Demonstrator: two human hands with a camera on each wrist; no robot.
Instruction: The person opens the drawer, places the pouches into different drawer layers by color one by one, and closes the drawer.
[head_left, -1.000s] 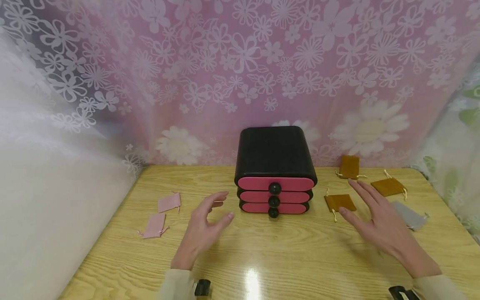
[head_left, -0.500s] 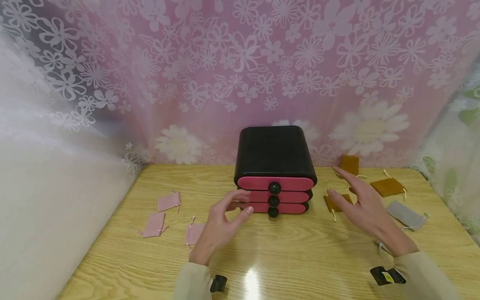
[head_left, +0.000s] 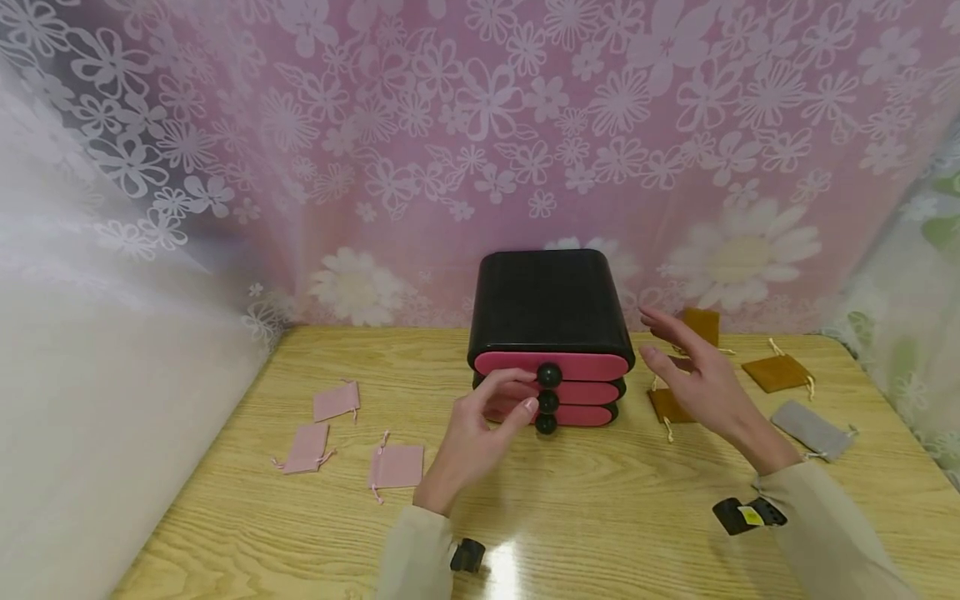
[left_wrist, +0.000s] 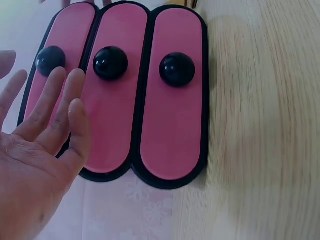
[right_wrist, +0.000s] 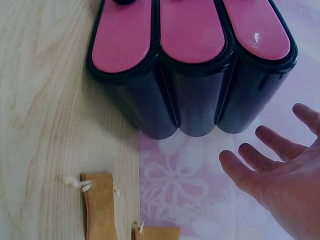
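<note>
A black drawer box (head_left: 551,300) stands upright at the middle of the bench's (head_left: 570,508) back edge; its three pink drawer fronts, stacked one above another and each bearing a round black knob, face the person, and all three look pushed in. The left hand (head_left: 476,437) reaches across the front's left half, fingers slightly bent and a little apart, their tips right at the top knob (head_left: 549,375); whether they touch it I cannot tell. The right hand (head_left: 701,379) hangs just beside the box's right side, its fingers loosely spread and holding nothing.

Toward the bench's left edge lie two pink pouches (head_left: 336,402), and a third pink pouch (head_left: 397,467) lies nearer the left wrist; on the right, one brown pouch (head_left: 701,323) is at the back edge, another brown pouch (head_left: 777,373) toward the back right corner, and a third brown pouch (head_left: 667,406) partly behind the right hand; a grey pouch (head_left: 812,429) lies near the right edge; a flowered pink curtain (head_left: 525,125) hangs behind.
</note>
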